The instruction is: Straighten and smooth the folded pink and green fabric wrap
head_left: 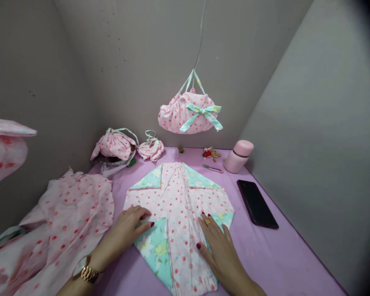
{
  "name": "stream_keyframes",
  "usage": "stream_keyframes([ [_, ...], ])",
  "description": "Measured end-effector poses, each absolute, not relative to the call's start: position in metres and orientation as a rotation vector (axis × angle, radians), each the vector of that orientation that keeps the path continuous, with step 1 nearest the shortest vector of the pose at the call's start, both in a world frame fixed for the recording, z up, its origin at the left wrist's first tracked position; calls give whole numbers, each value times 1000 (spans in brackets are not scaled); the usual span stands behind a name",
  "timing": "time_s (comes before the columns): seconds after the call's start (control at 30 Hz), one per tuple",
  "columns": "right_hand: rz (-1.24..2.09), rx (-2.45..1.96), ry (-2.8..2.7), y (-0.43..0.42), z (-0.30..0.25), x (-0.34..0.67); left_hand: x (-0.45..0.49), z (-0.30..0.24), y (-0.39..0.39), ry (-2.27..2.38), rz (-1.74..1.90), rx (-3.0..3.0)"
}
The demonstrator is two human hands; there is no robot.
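A folded cloth piece (177,197), pink with red dots and mint floral corners, lies flat on the purple table (274,255). My left hand (128,224) rests flat on its left side, fingers together and stretched out over a folded mint corner. My right hand (218,242) lies flat on the right side, fingers extended, a ring on one finger. Neither hand holds anything. A gold watch (86,270) sits on my left wrist.
A finished pink pouch (188,113) with a mint bow hangs from a ribbon above the table. Two more pouches (115,144) (151,149) sit at the back. Pink dotted fabric (70,218) is piled at left. A black phone (257,203), pink flask (238,156), small scissors (212,168) lie right.
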State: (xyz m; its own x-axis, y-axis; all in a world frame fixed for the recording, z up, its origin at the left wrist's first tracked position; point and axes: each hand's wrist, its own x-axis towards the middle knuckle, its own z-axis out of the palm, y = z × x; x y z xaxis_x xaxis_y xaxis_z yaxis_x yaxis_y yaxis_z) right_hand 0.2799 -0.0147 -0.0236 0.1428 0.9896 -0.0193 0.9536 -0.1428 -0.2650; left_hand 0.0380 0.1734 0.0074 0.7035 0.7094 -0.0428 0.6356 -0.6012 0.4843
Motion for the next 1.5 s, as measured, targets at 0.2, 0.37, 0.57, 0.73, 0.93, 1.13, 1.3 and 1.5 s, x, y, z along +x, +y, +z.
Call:
stream_keyframes([
  [0.2,170,-2171,-1933,-14,-19,272,44,6,169,1058,216,2432],
  [0.37,281,-1828,-2201,-2,1,233,45,4,170,1034,239,2456],
  [0.57,462,-1509,-2413,7,-8,209,43,-3,173,1017,252,2506],
  [0.73,330,-1534,-2445,5,-21,212,49,0,166,1079,281,2563],
  [0.93,331,-1512,-2445,8,-31,212,68,2,144,843,206,2717],
  [1.13,476,-1592,-2443,6,-32,209,69,0,137,741,100,2751],
  [1.3,351,-1601,-2490,7,-25,205,68,3,133,755,117,2753],
  [1.5,58,-1455,-2446,-1,-28,210,69,2,132,752,143,2748],
])
